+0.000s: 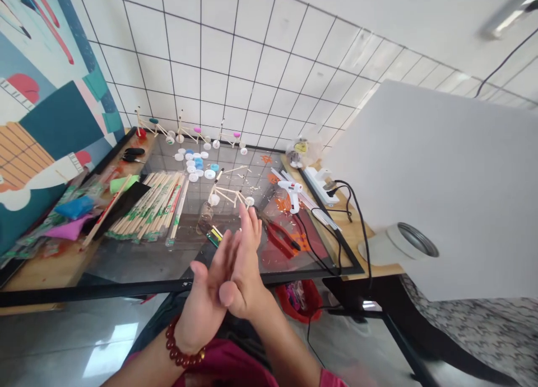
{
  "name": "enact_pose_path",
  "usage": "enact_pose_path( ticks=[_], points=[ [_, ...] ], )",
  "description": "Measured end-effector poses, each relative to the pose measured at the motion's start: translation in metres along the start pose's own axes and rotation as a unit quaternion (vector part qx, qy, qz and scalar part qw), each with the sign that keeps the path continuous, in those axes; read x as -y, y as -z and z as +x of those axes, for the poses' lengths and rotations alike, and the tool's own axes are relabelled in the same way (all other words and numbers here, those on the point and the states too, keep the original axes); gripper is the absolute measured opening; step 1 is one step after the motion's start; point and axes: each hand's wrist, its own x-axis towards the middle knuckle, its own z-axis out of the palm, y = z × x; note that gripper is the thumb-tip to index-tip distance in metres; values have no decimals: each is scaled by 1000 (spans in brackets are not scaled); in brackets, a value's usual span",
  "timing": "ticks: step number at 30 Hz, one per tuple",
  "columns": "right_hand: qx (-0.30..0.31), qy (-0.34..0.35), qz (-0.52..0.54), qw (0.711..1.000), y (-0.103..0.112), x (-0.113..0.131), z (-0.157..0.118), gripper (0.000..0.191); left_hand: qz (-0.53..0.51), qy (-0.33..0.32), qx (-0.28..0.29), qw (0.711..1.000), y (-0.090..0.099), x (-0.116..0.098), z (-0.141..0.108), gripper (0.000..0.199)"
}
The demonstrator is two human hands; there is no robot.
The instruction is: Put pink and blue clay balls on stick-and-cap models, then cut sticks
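Note:
My left hand and my right hand meet palm against palm above the table's front edge. Both have their fingers stretched out and thumbs raised, and I see nothing held between them; the palms' inner faces are hidden. Just beyond my fingertips stands a small bicycle-like frame of wooden sticks with white bottle caps as wheels. Right of my hands lie red-handled pliers, partly covered by my right fingers. A white glue gun lies farther right, its cord running forward.
Wrapped chopsticks lie in a pile on the left. White and blue bottle caps are scattered behind. Several finished stick models line the wall. A power strip sits right, near a white cylinder. A red bin stands below.

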Motion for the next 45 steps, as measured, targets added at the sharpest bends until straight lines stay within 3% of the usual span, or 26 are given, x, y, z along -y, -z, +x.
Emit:
enact_pose_path(
  ticks=[4,9,14,17,22,27,31,35,40,45],
  points=[
    [17,40,7,999,1,-4,-3,107,-13,-29,-4,999,3,-2,0,77],
    [-6,-23,-2,1000,1,-7,-2,104,3,0,-27,1000,2,-1,2,79],
    [10,57,14,998,-2,-6,-1,107,10,-48,-22,999,5,3,6,74],
    [-11,7,16,1000,-3,-7,0,103,13,0,-12,1000,7,1,5,73],
    [18,42,-7,999,-6,-6,2,109,-9,-54,-9,998,6,-5,9,73],
    [-3,-32,-5,999,-5,-8,7,104,-25,1,-34,999,7,-8,8,78],
    [28,4,7,1000,-5,-6,5,102,-19,-15,-19,1000,12,-7,6,73],
    [10,-60,1,998,-7,-10,3,98,-13,9,-38,999,13,-7,6,76],
    [15,-24,-6,1000,-12,-8,-1,98,14,-35,-35,999,11,-8,6,71],
    [-17,-72,-7,997,-10,-6,1,94,43,-30,-52,997,13,-5,4,75]
  ],
)
